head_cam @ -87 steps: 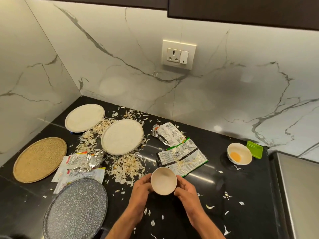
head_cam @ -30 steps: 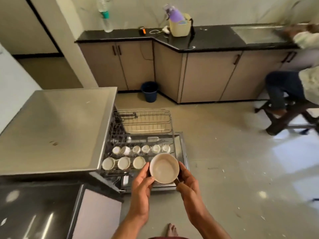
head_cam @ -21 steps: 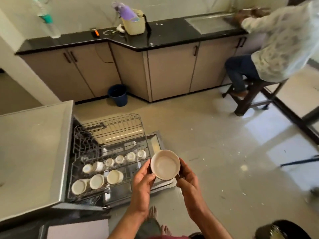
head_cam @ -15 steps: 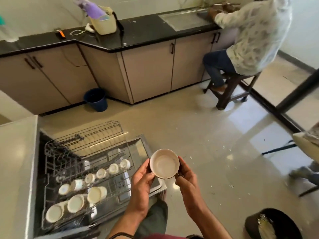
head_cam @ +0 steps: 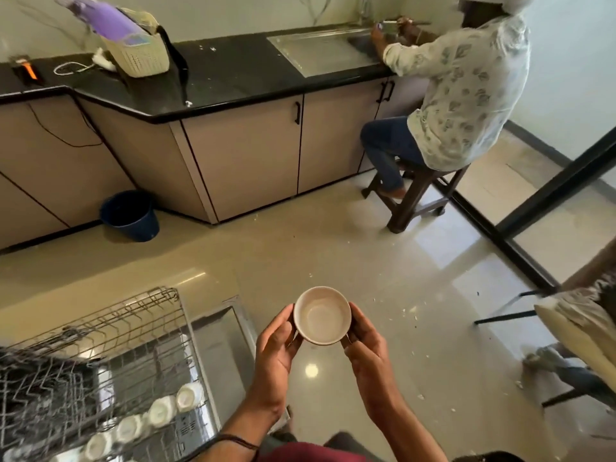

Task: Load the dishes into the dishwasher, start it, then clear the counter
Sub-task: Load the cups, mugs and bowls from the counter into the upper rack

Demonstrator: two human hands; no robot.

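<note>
rack (head_cam: 100,355) pulled out low on the left, small white cups (head_cam: 160,411) sitting in it | left hand (head_cam: 278,348) curls round the small bowl (head_cam: 322,315) | bowl held up over the floor | right hand (head_cam: 365,351) grips its other side

Head cam, fwd-down, close on hands (head_cam: 320,358)

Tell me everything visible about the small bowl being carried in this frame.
The small bowl is round, off-white to pale pink with a darker rim, and looks ceramic. It is upright, mouth up, and looks empty. It is held above the floor, right of the open dishwasher rack. The left hand and right hand grip its opposite sides; nothing else touches it.
</note>
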